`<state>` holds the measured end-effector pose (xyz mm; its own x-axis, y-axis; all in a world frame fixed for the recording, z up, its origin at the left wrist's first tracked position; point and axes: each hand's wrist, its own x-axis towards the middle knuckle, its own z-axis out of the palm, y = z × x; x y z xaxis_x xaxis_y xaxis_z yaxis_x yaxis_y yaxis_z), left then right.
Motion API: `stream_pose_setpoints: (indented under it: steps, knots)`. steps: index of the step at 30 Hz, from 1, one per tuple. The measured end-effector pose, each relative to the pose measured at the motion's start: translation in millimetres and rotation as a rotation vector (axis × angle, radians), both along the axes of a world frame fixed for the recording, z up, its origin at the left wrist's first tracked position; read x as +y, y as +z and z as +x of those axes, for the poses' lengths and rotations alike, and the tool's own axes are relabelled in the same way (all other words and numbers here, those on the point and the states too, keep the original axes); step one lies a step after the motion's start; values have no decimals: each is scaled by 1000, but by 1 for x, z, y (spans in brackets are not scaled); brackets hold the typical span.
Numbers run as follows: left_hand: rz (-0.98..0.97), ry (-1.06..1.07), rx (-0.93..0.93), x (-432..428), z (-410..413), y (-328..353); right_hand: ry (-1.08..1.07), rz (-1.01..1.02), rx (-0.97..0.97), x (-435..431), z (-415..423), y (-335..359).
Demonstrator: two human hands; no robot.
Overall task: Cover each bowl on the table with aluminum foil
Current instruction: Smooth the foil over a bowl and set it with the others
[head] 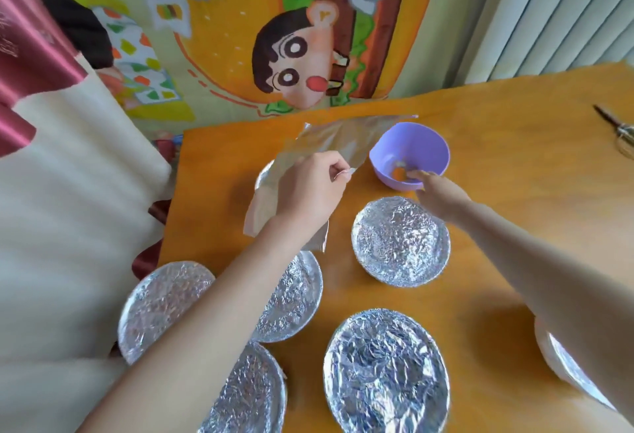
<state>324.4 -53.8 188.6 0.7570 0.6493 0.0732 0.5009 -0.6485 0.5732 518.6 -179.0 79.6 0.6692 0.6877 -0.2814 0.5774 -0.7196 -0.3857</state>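
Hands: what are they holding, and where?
The left hand pinches the foil sheet at its edge. The right hand grips the purple bowl by its near rim.

Orange table (514, 199), purple bowl (427, 146), several foil-covered bowls (401, 242), metal utensil (617, 130) far right.

Our left hand (308, 192) pinches a foil sheet (326, 144) at eleven o'clock. Our right hand (441, 194) meets the purple bowl (408, 144) at twelve, grip blurred. Covered bowls (387, 371) sit from five to eight.
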Motion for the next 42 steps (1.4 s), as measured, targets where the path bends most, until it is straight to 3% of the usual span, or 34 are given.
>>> stream_pose_setpoints:
  steps: [5, 15, 25, 30, 42]
  knots:
    - [-14, 48, 28, -10, 5, -13, -26, -54, 6, 0, 6, -13]
    - [-34, 118, 19, -20, 8, -29, -123, 76, -35, 3, 39, -21]
    - [11, 191, -14, -35, 2, -27, -105, 295, -210, -35, 55, 15]
    - [60, 226, -61, -53, -3, -21, -76, 429, -257, -72, 37, 43]
    - [212, 117, -169, -97, -57, -7, -50, 533, -304, -156, -68, 50]
